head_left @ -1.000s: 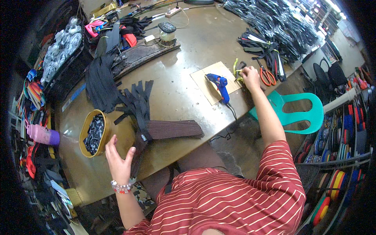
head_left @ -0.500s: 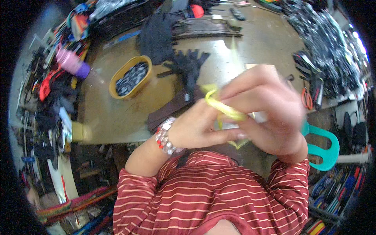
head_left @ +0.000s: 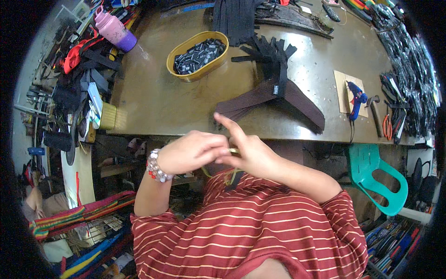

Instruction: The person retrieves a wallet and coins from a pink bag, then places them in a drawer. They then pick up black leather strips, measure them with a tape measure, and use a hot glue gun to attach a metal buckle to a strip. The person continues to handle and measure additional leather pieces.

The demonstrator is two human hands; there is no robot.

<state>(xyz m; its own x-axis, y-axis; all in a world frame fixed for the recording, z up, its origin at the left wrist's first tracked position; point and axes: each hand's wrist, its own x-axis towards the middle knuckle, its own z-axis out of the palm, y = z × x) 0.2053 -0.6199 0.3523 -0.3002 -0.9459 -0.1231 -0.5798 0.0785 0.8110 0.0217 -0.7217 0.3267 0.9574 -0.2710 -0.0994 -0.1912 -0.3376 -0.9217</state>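
Note:
My left hand (head_left: pixel 193 149), with a beaded bracelet (head_left: pixel 157 167) at the wrist, meets my right hand (head_left: pixel 254 156) just before the table's front edge. Between their fingertips is a narrow yellow strip (head_left: pixel 233 150), mostly hidden by the fingers; part of it hangs down in front of my striped shirt. The left fingers are bent and closed together on it. My right thumb and bent fingers pinch it while the index finger points out toward the table. Beyond the hands lie brown straps (head_left: pixel 297 104) in a bent stack with a small dark label, and black straps (head_left: pixel 267 53) behind them.
A yellow oval basin (head_left: pixel 172 69) holds many small black pieces. At the right are a blue glue gun (head_left: pixel 357 100) on a board (head_left: pixel 341 90), a hammer (head_left: pixel 374 111) and orange-handled scissors (head_left: pixel 387 126). A green chair (head_left: pixel 378 179) stands near; a pink-purple bottle (head_left: pixel 114 30) is far left.
Both hands have come down and left, nearer my body, with the yellow strip between them. The view has shifted, uncovering the brown straps and the glue gun.

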